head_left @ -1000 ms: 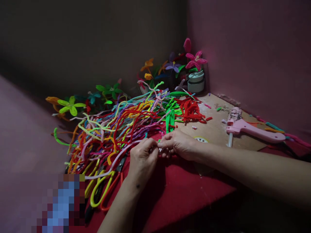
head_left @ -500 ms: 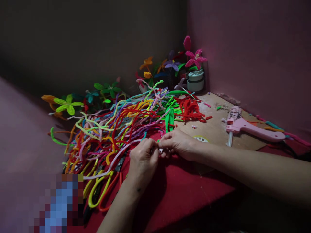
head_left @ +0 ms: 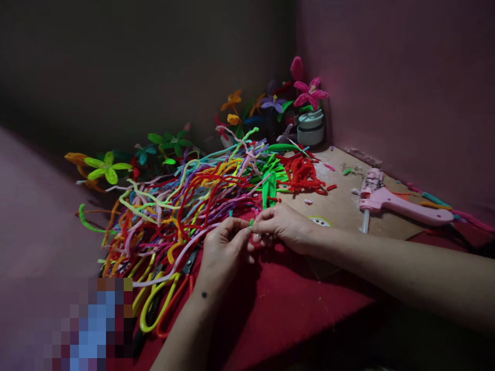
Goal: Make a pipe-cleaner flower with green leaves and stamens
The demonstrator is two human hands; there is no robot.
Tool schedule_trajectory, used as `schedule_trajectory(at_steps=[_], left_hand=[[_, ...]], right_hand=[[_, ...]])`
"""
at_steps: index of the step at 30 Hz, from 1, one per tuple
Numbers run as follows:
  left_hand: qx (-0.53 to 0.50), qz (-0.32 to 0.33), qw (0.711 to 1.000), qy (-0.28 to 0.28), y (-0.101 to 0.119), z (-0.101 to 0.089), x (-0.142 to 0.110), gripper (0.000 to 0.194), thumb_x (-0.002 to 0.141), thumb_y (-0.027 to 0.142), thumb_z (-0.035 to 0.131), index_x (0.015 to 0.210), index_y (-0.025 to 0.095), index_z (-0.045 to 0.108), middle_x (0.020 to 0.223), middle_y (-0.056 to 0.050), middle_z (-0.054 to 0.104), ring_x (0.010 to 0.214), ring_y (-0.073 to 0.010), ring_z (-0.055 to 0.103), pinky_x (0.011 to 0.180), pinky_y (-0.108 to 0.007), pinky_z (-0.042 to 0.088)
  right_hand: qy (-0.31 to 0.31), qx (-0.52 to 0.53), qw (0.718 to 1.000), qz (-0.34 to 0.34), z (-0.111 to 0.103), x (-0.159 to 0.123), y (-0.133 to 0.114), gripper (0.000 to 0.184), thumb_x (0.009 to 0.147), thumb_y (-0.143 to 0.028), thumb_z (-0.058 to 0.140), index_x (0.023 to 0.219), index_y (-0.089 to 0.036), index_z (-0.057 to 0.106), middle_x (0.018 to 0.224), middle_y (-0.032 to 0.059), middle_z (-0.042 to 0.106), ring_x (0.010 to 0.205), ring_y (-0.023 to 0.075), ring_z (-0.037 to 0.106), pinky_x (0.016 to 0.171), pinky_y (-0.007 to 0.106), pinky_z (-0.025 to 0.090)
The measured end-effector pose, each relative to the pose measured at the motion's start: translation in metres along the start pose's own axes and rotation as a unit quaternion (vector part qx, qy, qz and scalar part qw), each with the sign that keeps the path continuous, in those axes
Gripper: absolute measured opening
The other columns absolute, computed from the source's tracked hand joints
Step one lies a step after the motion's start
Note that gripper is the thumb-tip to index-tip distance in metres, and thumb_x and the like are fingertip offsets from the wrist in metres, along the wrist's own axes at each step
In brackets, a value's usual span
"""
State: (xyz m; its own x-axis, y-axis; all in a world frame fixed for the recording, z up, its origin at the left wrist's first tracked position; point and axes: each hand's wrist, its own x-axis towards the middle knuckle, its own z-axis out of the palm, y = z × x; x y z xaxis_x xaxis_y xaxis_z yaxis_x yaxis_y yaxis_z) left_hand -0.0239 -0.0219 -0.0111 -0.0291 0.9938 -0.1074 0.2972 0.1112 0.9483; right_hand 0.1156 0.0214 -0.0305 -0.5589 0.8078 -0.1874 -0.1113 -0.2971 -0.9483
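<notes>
Between the fingertips of both hands is a small piece of green pipe cleaner (head_left: 251,222). My left hand (head_left: 224,247) pinches at it with thumb and index finger. From the other side my right hand (head_left: 284,226) grips it, its curled fingers hiding most of what they hold; a small whitish bit shows under them. Just beyond the hands lie folded green pipe-cleaner loops (head_left: 269,188). A large tangle of coloured pipe cleaners (head_left: 193,190) spreads to the left of my hands.
A pink glue gun (head_left: 402,203) rests on a brown board (head_left: 340,190) at right, near short red pieces (head_left: 303,175). Yellow-handled scissors (head_left: 149,319) lie front left. Pipe-cleaner flowers (head_left: 108,167) and a grey-green lidded container (head_left: 310,128) stand along the back.
My left hand has turned and its fingers have straightened somewhat, so the green piece shows more clearly between the fingertips. The right hand has hardly moved.
</notes>
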Motion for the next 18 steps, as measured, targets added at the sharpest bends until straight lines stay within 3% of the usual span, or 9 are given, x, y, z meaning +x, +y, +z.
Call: schedule_trajectory(at_steps=[4,8,11,14,18], left_hand=[[-0.054,-0.038,0.997,-0.026,0.0006,-0.0025,0.0024,0.02,0.07,0.031,0.061,0.079,0.014,0.056,0.06,-0.001,0.06,0.042,-0.0105,0.052,0.039,-0.022,0.042],[-0.015,-0.03,0.999,0.029,0.0026,-0.0012,0.0027,0.016,0.067,0.027,0.062,0.073,0.013,0.058,0.053,0.001,0.058,0.04,-0.0084,0.048,0.038,-0.019,0.037],[0.018,-0.005,0.998,0.062,0.0058,0.0015,0.002,0.012,0.065,0.024,0.063,0.068,0.013,0.059,0.049,0.003,0.055,0.042,-0.0064,0.045,0.041,-0.016,0.034],[0.027,0.013,0.997,0.075,0.0072,0.0031,0.0016,0.012,0.064,0.024,0.063,0.066,0.013,0.06,0.048,0.004,0.054,0.043,-0.0056,0.043,0.043,-0.016,0.034],[0.007,-0.003,0.997,0.075,0.0061,0.0039,0.0018,0.014,0.065,0.026,0.062,0.067,0.013,0.059,0.05,0.003,0.055,0.045,-0.0067,0.045,0.044,-0.017,0.035]], right_hand=[[0.005,-0.031,0.999,-0.005,0.0004,-0.002,-0.0021,0.009,0.065,-0.014,0.054,0.057,-0.012,0.056,0.053,0.0003,0.058,0.042,0.0047,0.047,0.041,0.016,0.033],[0.011,-0.038,0.999,0.001,0.0006,-0.0021,-0.0014,0.011,0.066,-0.016,0.054,0.057,-0.012,0.057,0.053,-0.0001,0.058,0.042,0.005,0.048,0.038,0.016,0.03],[0.002,-0.007,1.0,-0.001,0.0002,-0.0008,0.0,0.009,0.065,-0.012,0.054,0.056,-0.011,0.059,0.052,0.0004,0.058,0.043,0.0054,0.049,0.041,0.017,0.033],[-0.024,0.041,0.999,0.003,-0.0006,0.0006,0.0006,0.011,0.065,-0.011,0.053,0.056,-0.01,0.059,0.053,0.0017,0.059,0.044,0.0057,0.05,0.044,0.017,0.037],[-0.043,0.07,0.996,0.016,-0.001,0.0015,0.0012,0.018,0.07,-0.022,0.058,0.059,-0.009,0.06,0.056,0.0039,0.06,0.046,0.0065,0.052,0.046,0.018,0.04]])
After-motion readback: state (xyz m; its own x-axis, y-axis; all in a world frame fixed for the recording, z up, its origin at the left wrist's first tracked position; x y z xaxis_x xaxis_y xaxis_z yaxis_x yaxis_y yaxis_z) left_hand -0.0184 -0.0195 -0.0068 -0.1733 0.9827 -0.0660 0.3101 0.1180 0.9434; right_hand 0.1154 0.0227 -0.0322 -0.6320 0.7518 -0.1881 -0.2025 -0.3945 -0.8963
